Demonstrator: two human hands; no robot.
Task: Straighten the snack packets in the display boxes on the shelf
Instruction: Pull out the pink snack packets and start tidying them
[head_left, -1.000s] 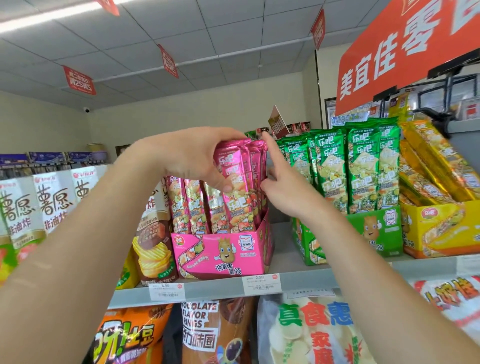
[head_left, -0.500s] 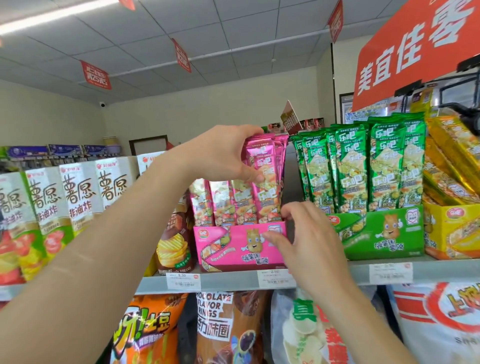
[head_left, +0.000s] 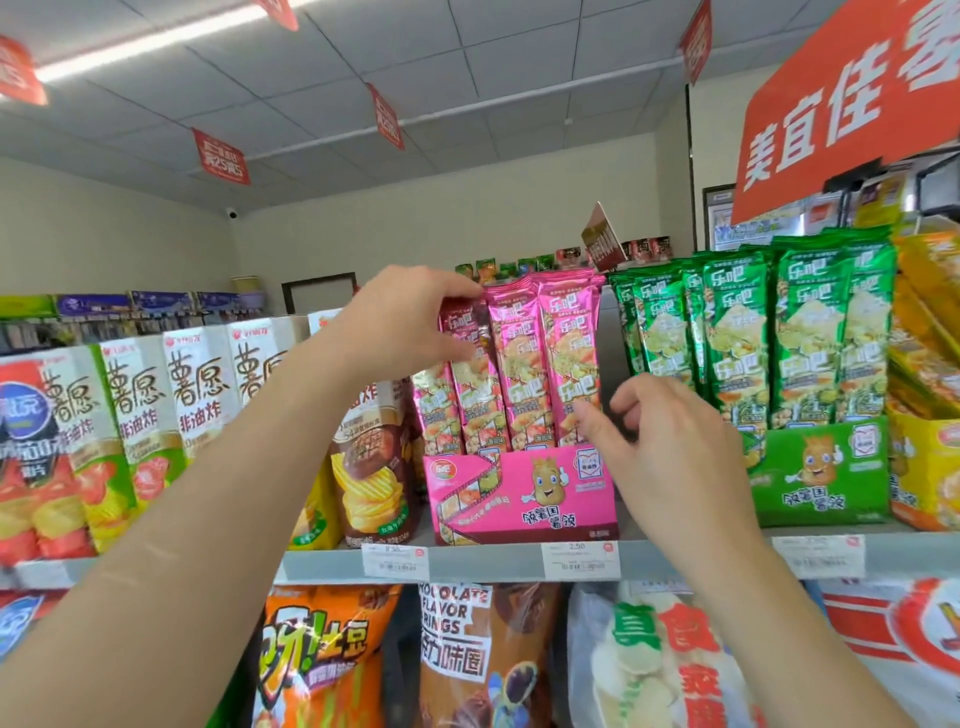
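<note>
Pink packets (head_left: 519, 364) | left grip (head_left: 400, 322) pinches tops | right grip (head_left: 675, 452) beside, clamp unclear

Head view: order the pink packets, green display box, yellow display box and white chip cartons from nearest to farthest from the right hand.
1. Pink packets, at the right hand's fingertips.
2. Green display box, just to its right.
3. Yellow display box, far right edge.
4. White chip cartons, far left.

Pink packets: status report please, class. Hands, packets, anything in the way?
Left hand pinches pink packets at top. Right hand at rightmost packet's lower edge, grip unclear. Packets upright in pink display box. Green packets beside, apart.
</note>
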